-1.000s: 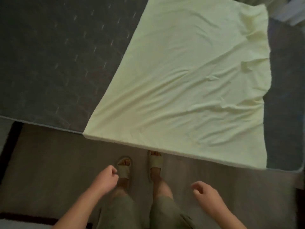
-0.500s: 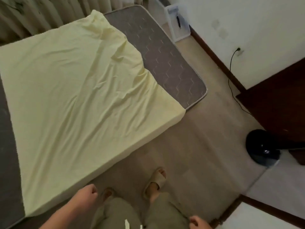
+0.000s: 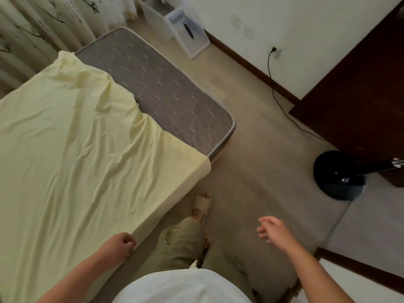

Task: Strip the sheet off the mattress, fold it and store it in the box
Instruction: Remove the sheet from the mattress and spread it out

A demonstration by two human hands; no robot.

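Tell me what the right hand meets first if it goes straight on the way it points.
Most likely the sheet, at the near corner of the mattress. The right hand points up-left, across bare floor toward that corner. Depth is unclear; it may pass above the sandalled foot.

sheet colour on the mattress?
Pale yellow, plain, wrinkled: the sheet partly covers the grey quilted mattress; head view.

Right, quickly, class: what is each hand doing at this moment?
Left hand: fingers curled at the edge of the pale yellow fabric sheet; hold cannot be told.
Right hand: open, holding nothing.
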